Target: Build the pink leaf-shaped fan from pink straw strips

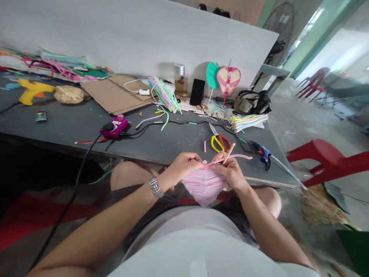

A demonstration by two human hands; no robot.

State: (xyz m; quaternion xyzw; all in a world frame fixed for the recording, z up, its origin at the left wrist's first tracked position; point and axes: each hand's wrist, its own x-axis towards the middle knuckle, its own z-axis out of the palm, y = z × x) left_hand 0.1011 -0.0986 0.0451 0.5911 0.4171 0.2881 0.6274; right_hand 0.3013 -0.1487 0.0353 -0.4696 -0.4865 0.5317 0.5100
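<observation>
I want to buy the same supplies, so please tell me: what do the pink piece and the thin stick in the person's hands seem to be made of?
The pink piece looks like chenille pipe cleaners: soft, matte, fuzzy strands lying in tight rows. The thin stick seems to be bare pale wood, with a matte, unpainted look, though it is too small to be sure.

Left hand (183, 167) and right hand (230, 173), bare, paired at centre.
Both grips closed in a pinch, just beside each other; left forearm (109, 227) and right forearm (268, 227) angle inward.
</observation>
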